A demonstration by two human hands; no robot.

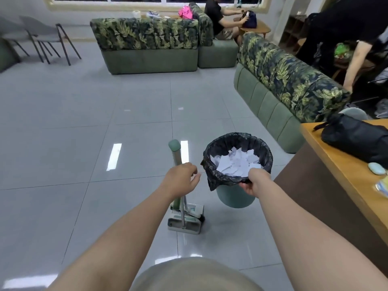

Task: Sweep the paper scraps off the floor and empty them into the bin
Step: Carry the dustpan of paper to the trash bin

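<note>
A round green bin [235, 197] with a black liner bag stands on the grey tiled floor, and white paper scraps [236, 161] fill its inside. My right hand [253, 181] grips the near rim of the bin and its liner. My left hand [181, 177] holds the upright handles of a green broom and dustpan set [185, 218], which stands on the floor just left of the bin. The dustpan's inside is partly hidden by the broom head.
A wooden counter [344, 171] with a black bag [357, 139] runs along the right. Leaf-patterned green sofas [279, 85] stand behind the bin and at the back. Two people are at the far right and back. Grey chairs [42, 36] stand far left.
</note>
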